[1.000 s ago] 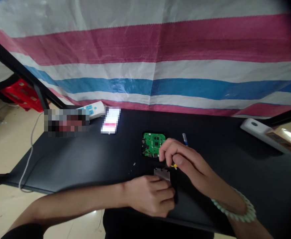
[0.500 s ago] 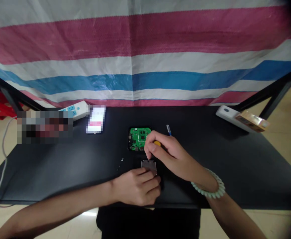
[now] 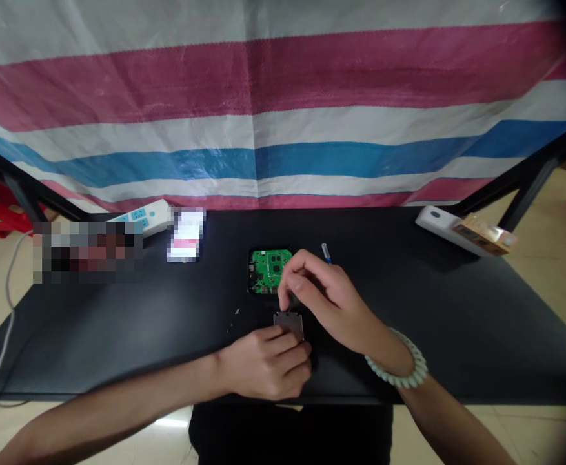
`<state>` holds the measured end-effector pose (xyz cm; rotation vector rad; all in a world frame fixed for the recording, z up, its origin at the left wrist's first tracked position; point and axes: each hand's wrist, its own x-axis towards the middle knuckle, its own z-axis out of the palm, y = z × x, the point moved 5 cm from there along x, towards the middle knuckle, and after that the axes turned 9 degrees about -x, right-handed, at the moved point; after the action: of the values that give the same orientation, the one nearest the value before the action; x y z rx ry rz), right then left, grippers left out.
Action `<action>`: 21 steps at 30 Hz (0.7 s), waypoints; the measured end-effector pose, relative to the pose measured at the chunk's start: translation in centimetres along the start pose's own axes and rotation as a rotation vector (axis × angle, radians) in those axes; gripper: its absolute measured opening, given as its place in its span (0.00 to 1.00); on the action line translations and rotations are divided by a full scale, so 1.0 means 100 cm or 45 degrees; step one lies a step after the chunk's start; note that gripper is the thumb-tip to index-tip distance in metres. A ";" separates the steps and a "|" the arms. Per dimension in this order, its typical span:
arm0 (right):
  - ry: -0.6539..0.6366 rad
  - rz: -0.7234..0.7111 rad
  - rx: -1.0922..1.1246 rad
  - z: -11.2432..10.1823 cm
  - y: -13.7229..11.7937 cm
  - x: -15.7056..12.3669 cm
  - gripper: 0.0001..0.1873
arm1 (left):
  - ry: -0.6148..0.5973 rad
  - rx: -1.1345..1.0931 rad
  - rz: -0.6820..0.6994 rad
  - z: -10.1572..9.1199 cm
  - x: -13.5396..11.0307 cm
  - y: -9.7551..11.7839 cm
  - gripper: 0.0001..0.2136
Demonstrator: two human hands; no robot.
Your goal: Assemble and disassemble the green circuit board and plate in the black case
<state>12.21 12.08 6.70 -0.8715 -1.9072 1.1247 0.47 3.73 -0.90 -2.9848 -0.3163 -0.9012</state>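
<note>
My left hand (image 3: 270,363) is closed around the near part of a small dark-grey rectangular plate (image 3: 288,320), low over the front of the table; only the plate's far end shows. Curled and pinched, my right hand (image 3: 314,287) has its fingertips pointing down at the plate's far edge. Whatever lies in those fingers is hidden. Just beyond the hands sits a green circuit board (image 3: 270,268) in an open black case (image 3: 250,284), its right side partly covered by my right hand.
Tiny screw-like bits (image 3: 237,311) lie left of the plate. A blue-and-clear tool (image 3: 326,252) lies behind my right hand. A lit phone (image 3: 186,234) and a power strip (image 3: 151,217) are at the back left; a white device (image 3: 440,223) and an orange-gold box (image 3: 483,235) are at the right.
A yellow rounded part seen at my right hand half a second ago is now out of sight. My right hand has shifted slightly, its fingertips closer to the plate's edge. The left hand barely differs.
</note>
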 end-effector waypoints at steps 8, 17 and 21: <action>-0.005 -0.034 0.011 0.004 0.003 -0.001 0.19 | 0.022 -0.009 -0.015 -0.001 0.000 0.000 0.09; 0.045 -0.056 -0.157 -0.004 -0.002 -0.007 0.11 | 0.022 -0.018 -0.020 -0.002 0.003 -0.001 0.08; 0.051 -0.101 -0.186 -0.003 -0.003 -0.005 0.09 | 0.004 -0.002 -0.012 0.001 0.001 -0.001 0.09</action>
<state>12.69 11.64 6.98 -0.8821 -1.9922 0.9230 0.58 3.90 -0.93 -2.9854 -0.3294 -0.9078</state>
